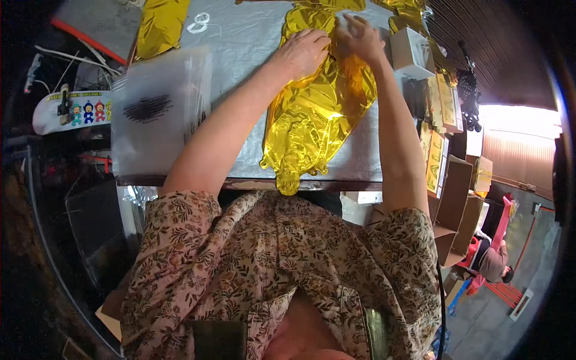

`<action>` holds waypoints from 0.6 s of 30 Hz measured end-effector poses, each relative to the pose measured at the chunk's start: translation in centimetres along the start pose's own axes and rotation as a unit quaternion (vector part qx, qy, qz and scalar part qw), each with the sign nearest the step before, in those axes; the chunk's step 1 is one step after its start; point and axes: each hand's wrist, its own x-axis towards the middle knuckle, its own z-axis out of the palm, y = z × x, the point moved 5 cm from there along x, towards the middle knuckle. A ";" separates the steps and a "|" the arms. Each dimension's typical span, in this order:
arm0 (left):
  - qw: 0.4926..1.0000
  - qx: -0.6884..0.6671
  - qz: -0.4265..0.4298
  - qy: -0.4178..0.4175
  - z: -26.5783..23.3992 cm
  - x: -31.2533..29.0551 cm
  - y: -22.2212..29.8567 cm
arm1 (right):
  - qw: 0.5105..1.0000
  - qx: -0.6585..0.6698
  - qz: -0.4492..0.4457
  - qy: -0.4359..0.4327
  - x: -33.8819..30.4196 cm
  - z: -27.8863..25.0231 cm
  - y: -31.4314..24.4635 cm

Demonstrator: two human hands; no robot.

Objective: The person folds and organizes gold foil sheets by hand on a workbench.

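Note:
A flat, shiny gold foil balloon (312, 120) lies lengthwise on the table in front of me, its narrow tab end hanging over the near edge. On its upper part rests my left hand (305, 54), fingers bent together over the foil; the fingertips are partly hidden. My right hand (362, 41) is just to the right, over the balloon's far right side, with its fingers apart and bent and nothing visible between them. Creases run through the foil around both hands.
Clear plastic bags (159, 114) lie at the table's left. Another gold foil piece (162, 27) and a coil of white string (198, 23) are at the far left. A white box (412, 53) stands beside my right hand. Cardboard boxes (453, 204) are stacked right; a person (495, 264) is beyond.

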 end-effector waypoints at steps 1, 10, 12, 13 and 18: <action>1.000 0.007 -0.010 0.000 -0.3 -0.6 -0.8 | 1.000 -0.014 -0.003 -0.011 -1.1 0.1 -1.8; 1.000 -0.002 0.024 0.011 -0.2 -0.2 -0.4 | 0.989 -0.140 -0.004 0.037 -8.1 -1.8 -4.8; 1.000 0.008 0.015 0.005 0.1 -0.1 -0.5 | 0.989 -0.137 -0.033 0.031 -10.0 -2.1 -5.0; 1.000 0.004 0.018 0.005 0.2 -0.1 -0.6 | 0.989 -0.140 -0.030 0.032 -10.9 -2.5 -4.8; 0.999 0.027 0.026 0.008 0.4 -0.4 -1.1 | 0.978 -0.073 0.166 0.100 -15.2 -6.5 -4.0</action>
